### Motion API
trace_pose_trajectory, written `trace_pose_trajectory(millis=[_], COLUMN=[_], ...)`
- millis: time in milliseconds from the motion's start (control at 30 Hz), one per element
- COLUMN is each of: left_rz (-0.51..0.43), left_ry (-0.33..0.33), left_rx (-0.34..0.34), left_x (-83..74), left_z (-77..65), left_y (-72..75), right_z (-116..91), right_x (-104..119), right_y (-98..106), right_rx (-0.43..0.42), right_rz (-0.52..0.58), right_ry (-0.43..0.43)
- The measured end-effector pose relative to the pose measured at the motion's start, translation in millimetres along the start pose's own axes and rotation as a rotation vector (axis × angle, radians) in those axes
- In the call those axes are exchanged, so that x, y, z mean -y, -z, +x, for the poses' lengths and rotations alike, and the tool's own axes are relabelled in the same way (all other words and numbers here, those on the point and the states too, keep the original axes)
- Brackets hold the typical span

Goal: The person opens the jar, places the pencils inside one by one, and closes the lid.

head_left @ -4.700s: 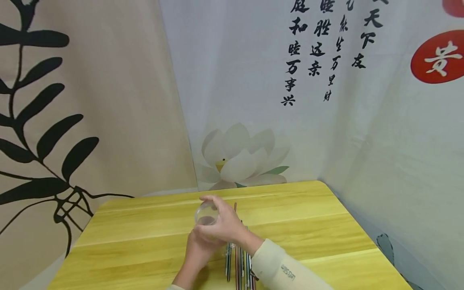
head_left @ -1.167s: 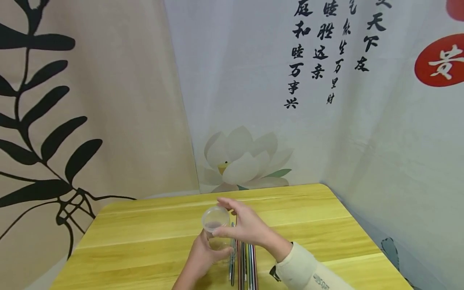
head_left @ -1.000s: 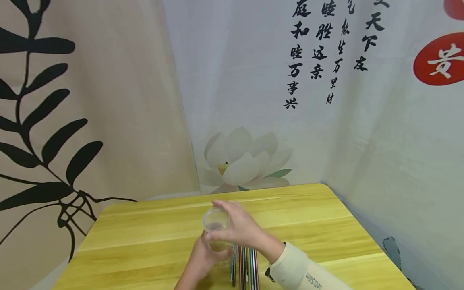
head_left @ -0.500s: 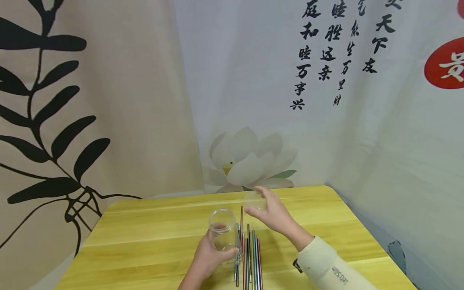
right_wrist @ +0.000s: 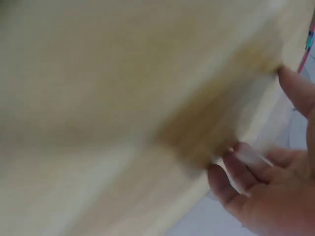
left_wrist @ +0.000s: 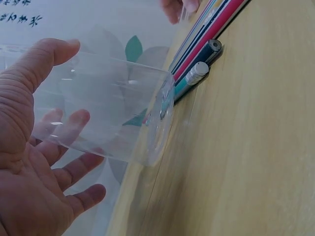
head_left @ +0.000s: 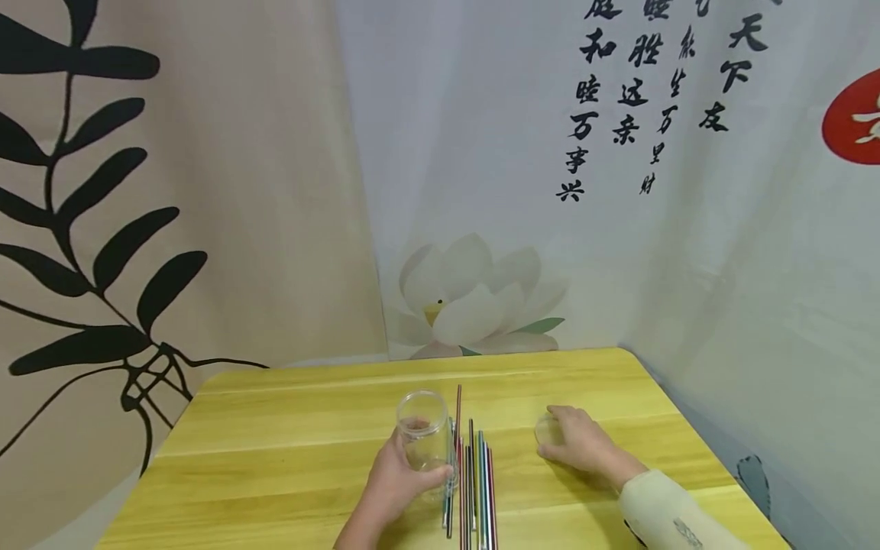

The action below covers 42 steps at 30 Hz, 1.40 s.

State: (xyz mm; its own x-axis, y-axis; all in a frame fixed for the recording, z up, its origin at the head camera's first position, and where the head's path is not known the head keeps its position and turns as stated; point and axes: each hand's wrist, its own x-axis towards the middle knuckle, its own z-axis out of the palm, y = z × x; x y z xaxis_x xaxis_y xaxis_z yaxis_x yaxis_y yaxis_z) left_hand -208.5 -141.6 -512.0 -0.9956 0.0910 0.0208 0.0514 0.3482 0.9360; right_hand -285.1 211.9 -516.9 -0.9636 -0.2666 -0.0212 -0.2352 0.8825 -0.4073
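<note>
My left hand (head_left: 393,477) grips a clear, see-through jar (head_left: 425,451) with an open, lidless top, tilted slightly on the near-middle of the table. In the left wrist view the thumb lies along one side of the jar (left_wrist: 113,105) and the fingers show round the other, near its base. To the right, my right hand (head_left: 584,441) holds a clear round lid (head_left: 546,431) by its edge, low over the table. The right wrist view is blurred; the thumb and fingers are spread across the lid there. Several pencils (head_left: 491,489) lie beside the jar.
The yellow wood-grain table (head_left: 275,458) reaches to a fabric backdrop (head_left: 275,229) printed with leaves, a lotus and characters. One reddish pencil (head_left: 459,401) sticks out farther back than the others. In the left wrist view, an eraser-tipped pencil (left_wrist: 197,73) lies close by the jar's base.
The right hand has lifted the lid off the jar and carried it right, then down toward the table. My left hand keeps its grip on the jar.
</note>
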Motion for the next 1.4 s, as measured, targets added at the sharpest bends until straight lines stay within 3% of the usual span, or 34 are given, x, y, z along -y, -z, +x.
trace_pose_trajectory(millis=[233, 467, 700, 900, 1167, 1400], left_rz=[-0.037, 0.013, 0.018, 0.011, 0.035, 0.028], left_ry=[0.001, 0.000, 0.013, 0.030, 0.037, 0.035], left_rx=[0.014, -0.036, -0.070, -0.034, -0.048, -0.043], left_x=[0.6, -0.7, -3.4, -2.1, -4.3, -5.4], left_z=[0.0, 3.9, 9.8, 8.2, 5.5, 4.7], left_y=[-4.8, 0.7, 4.0, -3.8, -1.9, -4.8], right_z=[0, 10, 26, 32, 48, 45], right_x=[-1, 21, 50, 46, 55, 58], right_y=[18, 20, 25, 16, 7, 8], right_rx=[0.146, 0.162, 0.217, 0.323, 0.384, 0.308], right_rz=[-0.094, -0.146, -0.326, -0.490, -0.671, -0.588], right_ry=[0.039, 0.005, -0.030, -0.069, -0.070, -0.138])
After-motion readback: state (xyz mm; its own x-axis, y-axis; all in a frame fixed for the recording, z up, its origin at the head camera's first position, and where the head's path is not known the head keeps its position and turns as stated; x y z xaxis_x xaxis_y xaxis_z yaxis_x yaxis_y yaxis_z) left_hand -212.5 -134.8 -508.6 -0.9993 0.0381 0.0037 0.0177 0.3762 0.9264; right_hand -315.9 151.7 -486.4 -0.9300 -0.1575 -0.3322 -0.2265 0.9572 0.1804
